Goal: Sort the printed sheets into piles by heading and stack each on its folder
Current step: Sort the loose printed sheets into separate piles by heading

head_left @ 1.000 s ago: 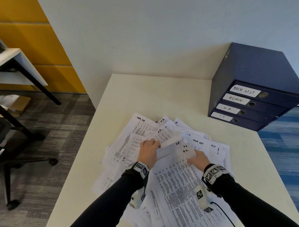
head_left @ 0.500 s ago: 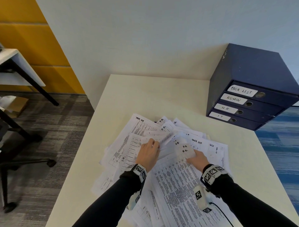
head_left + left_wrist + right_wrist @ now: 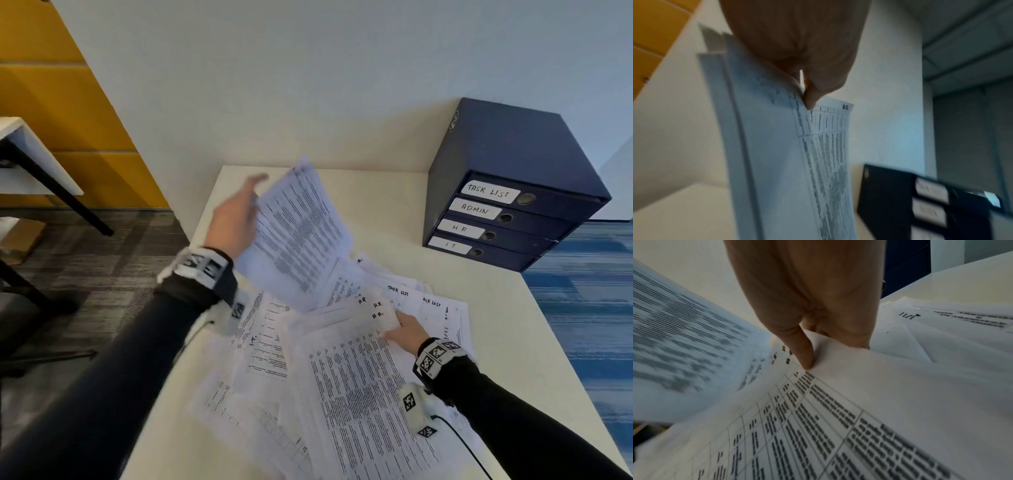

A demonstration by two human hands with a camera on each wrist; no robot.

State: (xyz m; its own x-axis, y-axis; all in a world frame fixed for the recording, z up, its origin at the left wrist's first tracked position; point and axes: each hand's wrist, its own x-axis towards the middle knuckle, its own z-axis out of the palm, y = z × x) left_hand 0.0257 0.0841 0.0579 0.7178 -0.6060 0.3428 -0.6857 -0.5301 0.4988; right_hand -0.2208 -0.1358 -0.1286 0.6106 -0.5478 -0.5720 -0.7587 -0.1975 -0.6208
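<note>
A loose heap of printed sheets [image 3: 346, 370] covers the near half of the cream table [image 3: 394, 212]. My left hand [image 3: 239, 216] holds a small bunch of printed sheets [image 3: 298, 233] up in the air above the heap, thumb pinched on their top edge [image 3: 807, 97]. My right hand [image 3: 406, 330] lies low on the heap and pinches the corner of sheets headed H.R. [image 3: 838, 369]. Sheets headed TASK LIST [image 3: 428, 301] lie just beyond it. Four dark blue folders [image 3: 507, 219] labelled TASK LIST, ADMIN, HR and IT are stacked at the far right.
A white wall stands right behind the table. To the left are grey carpet [image 3: 113, 267], another desk [image 3: 30, 161] and a yellow wall panel. Blue carpet [image 3: 582, 308] lies to the right. Bare tabletop shows between the heap and the folders.
My left hand has lifted a bunch of sheets off the heap, up and toward the far left. My right hand has stayed on the H.R. sheets.
</note>
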